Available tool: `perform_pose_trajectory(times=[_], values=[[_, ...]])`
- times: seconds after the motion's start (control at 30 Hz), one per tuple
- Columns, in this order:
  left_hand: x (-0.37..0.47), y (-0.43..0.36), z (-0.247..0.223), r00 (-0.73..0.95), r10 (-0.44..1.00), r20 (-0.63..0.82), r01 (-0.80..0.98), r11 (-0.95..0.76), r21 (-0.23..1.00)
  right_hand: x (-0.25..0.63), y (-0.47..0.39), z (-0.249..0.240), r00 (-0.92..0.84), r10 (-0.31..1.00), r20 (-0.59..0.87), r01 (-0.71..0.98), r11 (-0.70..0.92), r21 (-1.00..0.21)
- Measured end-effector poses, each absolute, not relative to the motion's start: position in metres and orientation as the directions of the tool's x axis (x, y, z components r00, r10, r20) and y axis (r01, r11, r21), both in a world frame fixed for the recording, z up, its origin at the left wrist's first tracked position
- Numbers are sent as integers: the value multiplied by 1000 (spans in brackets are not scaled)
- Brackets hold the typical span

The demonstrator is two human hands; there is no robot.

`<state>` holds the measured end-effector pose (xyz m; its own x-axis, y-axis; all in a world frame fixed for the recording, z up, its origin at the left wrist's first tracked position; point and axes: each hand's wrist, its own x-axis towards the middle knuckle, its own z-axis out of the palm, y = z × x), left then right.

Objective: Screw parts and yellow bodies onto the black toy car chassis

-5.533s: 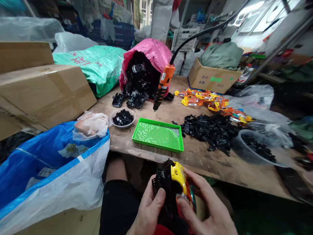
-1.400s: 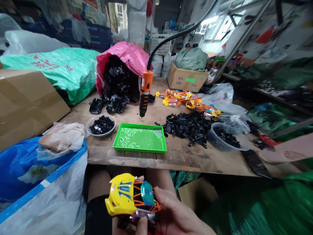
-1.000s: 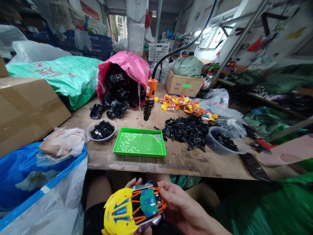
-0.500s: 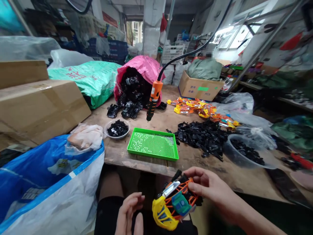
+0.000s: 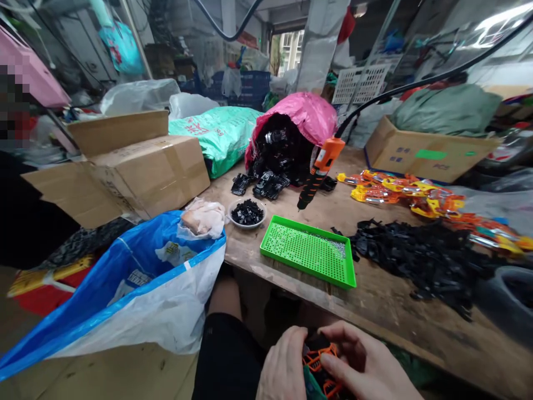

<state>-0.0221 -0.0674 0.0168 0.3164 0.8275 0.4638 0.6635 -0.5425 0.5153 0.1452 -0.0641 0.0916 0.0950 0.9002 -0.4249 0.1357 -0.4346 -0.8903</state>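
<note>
Both my hands are closed around a toy car body (image 5: 322, 358) with an orange lattice frame and a teal panel, low in the view over my lap. My left hand (image 5: 285, 364) wraps its left side, and my right hand (image 5: 360, 361) grips the right side with the thumb on the orange frame. Much of the toy is hidden by my fingers and the lower picture edge. Beyond my hands, on the table, lies a green perforated tray (image 5: 306, 269) with small metal pieces in it. An orange electric screwdriver (image 5: 321, 169) hangs above the tray, tip down.
A bowl of small black parts (image 5: 247, 214) stands left of the tray. Loose black parts (image 5: 416, 255) and orange-yellow toy bodies (image 5: 400, 189) lie on the right. A pink sack (image 5: 300, 114) sits behind, a blue-and-white bag (image 5: 166, 311) and a cardboard box (image 5: 154, 172) at left.
My left hand, earlier apart and open, now holds the toy car body along with my right hand. The toy sits lower, its yellow end out of sight. The view has turned left.
</note>
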Motion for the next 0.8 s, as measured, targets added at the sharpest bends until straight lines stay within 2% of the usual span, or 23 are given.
perform_pose_trajectory(times=[0.13,0.37,0.4,0.5,0.6,0.7,0.77,0.8], values=[[-27,-61,13,346,844,410,688,-525,500,143,-65,85,118,896,-429,114,-441,-890],[-21,-54,19,466,853,236,608,-502,614,154,-58,83,123,881,-457,38,-464,-885],[-20,-53,21,501,832,238,584,-529,616,157,-55,85,96,873,-479,40,-484,-874],[-13,-51,24,460,847,267,599,-518,610,161,-50,95,68,851,-521,48,-524,-850],[-5,-47,24,433,855,287,632,-515,579,165,-48,105,51,871,-488,51,-491,-870],[0,-42,21,471,832,295,630,-550,548,182,-42,116,-88,902,-422,207,-398,-894],[1,-38,17,494,812,312,619,-580,530,209,-27,125,-96,935,-340,430,-269,-862],[1,-36,16,501,804,319,616,-591,521,227,-15,130,-40,962,-269,557,-202,-805]])
